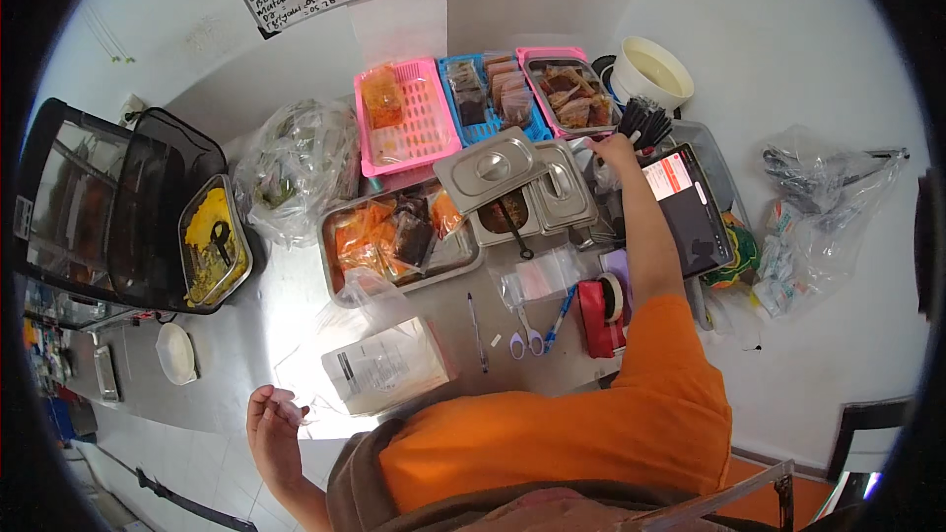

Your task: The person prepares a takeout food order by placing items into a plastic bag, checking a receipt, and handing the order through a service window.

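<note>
My left hand [275, 420] is raised at the counter's front edge, fingers curled around a small piece of thin clear plastic [290, 411]. On the far right side, my right hand [615, 151] reaches past the steel lids to a whitish plastic piece [584, 151], beside a bunch of black plastic cutlery [644, 123]. Its fingertips are too small to show a firm grip. Left of it, a loose steel lid [491, 168] lies tilted over a steel food pan [505, 220] with dark sauce and a black ladle [523, 247]. A lidded pan [565, 185] adjoins it.
A steel tray [473, 255] holds orange and dark sachets. Behind stand a pink basket [425, 111], a blue basket [477, 134] and a tray of sauce packets [576, 100]. Scissors [526, 336], a pen [477, 332], a paper pack [388, 366] and a tablet [691, 225] lie nearby.
</note>
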### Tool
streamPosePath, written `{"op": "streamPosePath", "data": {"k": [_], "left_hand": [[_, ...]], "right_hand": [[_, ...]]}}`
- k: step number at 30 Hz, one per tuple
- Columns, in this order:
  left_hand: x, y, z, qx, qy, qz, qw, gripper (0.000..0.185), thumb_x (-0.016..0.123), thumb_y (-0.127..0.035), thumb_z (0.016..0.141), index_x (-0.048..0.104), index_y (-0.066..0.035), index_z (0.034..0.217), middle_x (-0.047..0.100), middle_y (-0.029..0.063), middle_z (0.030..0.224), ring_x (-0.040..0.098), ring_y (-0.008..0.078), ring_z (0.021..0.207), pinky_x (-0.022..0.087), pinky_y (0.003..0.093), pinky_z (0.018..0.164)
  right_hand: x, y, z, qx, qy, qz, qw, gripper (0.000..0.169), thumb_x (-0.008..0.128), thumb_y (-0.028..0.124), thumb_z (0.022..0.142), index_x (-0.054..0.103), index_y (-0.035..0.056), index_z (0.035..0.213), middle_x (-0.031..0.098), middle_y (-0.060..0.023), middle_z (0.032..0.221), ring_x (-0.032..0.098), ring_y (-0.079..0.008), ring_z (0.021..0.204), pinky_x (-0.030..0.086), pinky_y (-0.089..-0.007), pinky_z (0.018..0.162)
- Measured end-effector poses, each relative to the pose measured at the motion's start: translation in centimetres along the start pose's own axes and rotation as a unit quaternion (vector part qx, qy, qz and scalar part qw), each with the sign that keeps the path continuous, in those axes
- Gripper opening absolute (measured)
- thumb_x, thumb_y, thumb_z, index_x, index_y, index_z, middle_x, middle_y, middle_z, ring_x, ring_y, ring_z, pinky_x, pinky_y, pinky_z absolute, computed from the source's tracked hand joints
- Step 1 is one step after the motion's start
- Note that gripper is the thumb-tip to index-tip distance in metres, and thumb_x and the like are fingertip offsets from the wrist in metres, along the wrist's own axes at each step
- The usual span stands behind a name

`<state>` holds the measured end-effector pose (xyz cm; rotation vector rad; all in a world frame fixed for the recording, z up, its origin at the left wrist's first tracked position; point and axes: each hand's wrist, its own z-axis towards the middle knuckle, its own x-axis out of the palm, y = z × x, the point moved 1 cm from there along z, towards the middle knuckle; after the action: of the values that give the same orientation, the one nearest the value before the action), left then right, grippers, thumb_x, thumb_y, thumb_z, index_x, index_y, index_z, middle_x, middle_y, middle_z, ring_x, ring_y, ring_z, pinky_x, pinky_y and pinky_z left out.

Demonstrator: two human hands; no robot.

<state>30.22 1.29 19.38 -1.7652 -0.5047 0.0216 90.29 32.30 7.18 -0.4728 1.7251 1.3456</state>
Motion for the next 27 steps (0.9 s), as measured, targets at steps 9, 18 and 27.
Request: {"op": "streamPosePath", "data": {"k": [9,18,27], "left_hand": [[-0.1,-0.4,0.0,0.013,0.017,-0.024,0.999,0.026,0.049,-0.014,0.084,0.045,-0.002,0.107,0.054,0.0098,0.091,0.052,0.013,0.072,0.047,0.0315,0.073],[-1.0,0.2,0.0,-0.015,0.009,-0.038,0.999,0.024,0.048,-0.012,0.085,0.046,-0.002,0.107,0.055,0.0085,0.091,0.054,0.0136,0.073,0.047,0.0316,0.073],[-0.6,-0.2,-0.2,-0.001,0.007,-0.043,0.999,0.023,0.048,-0.011,0.085,0.047,-0.001,0.106,0.054,0.0072,0.09,0.053,0.013,0.076,0.048,0.0324,0.073]], "right_hand": [[3.7,-2.8,2.6,0.017,-0.147,-0.114,0.982,0.02,0.068,0.024,0.062,0.066,0.0038,0.063,0.062,-0.0174,0.07,0.062,-0.0306,0.073,0.049,-0.0389,0.067],[2.3,-2.0,1.0,-0.087,-0.184,-0.07,0.976,0.016,0.07,0.015,0.06,0.064,0.0043,0.07,0.061,-0.0163,0.072,0.061,-0.03,0.068,0.048,-0.0364,0.064],[1.0,-0.7,-0.1,-0.058,-0.122,-0.051,0.99,0.012,0.067,0.013,0.064,0.064,0.0034,0.069,0.063,-0.0137,0.072,0.061,-0.0279,0.066,0.048,-0.0361,0.061]]}}
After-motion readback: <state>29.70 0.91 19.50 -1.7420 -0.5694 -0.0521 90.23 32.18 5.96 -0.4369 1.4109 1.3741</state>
